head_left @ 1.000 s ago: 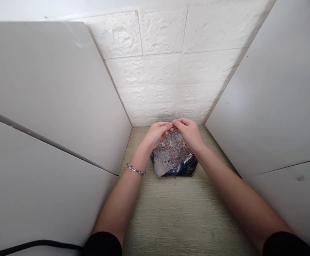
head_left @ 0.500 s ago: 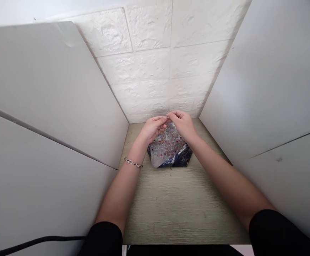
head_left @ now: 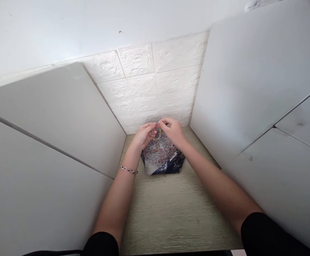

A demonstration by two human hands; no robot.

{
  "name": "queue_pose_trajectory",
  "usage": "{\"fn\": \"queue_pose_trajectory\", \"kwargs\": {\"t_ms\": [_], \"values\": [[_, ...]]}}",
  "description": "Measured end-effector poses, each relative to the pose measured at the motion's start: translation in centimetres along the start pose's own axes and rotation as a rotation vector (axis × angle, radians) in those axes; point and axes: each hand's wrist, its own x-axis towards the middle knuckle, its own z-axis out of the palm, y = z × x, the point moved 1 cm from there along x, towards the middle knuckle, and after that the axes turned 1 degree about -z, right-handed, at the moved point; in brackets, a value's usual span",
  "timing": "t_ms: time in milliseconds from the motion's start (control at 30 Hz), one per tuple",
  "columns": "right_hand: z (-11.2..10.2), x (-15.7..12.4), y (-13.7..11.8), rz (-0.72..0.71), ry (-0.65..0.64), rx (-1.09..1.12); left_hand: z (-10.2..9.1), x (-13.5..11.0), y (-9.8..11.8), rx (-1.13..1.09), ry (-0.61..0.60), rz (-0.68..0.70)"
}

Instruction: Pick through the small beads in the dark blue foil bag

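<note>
Left hand (head_left: 144, 136) and right hand (head_left: 174, 131) meet at frame centre, fingertips pinched shut and touching. What they pinch is too small to make out. Just below them, a bead bag (head_left: 161, 160) lies on a pale table (head_left: 176, 213). A bracelet (head_left: 128, 169) circles the left wrist. White panels (head_left: 50, 135) stand on either side, with a brick-textured wall (head_left: 144, 85) behind.

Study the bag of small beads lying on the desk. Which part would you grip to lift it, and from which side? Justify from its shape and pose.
Probably the near dark-blue edge of the bag, coming from the front. It lies flat on the table, the left hand and right hand crowd its far end, and panels close both sides. Keep it level.
</note>
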Motion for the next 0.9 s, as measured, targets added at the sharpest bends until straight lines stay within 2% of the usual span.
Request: {"fn": "queue_pose_trajectory", "kwargs": {"t_ms": [67,133,267,433,633,900], "values": [[-0.5,0.2,-0.3,-0.081,0.0,-0.078,-0.2,0.1,0.3,0.033,0.026,0.014],[-0.8,0.4,-0.4,-0.098,-0.005,-0.121,-0.4,0.1,0.5,0.051,0.049,0.021],[-0.9,0.7,-0.1,0.01,-0.04,-0.066,-1.0,0.2,0.6,0.046,0.053,0.012],[0.0,0.7,0.7,0.167,-0.153,0.154,-1.2,0.3,0.3,0.046,-0.001,-0.014],[1.0,0.2,1.1,0.332,-0.179,0.34,-1.0,0.2,0.3,0.082,0.01,-0.037],[1.4,-0.4,1.6,0.332,-0.221,0.304,-1.4,0.5,-0.4,0.103,-0.014,-0.079]]}}
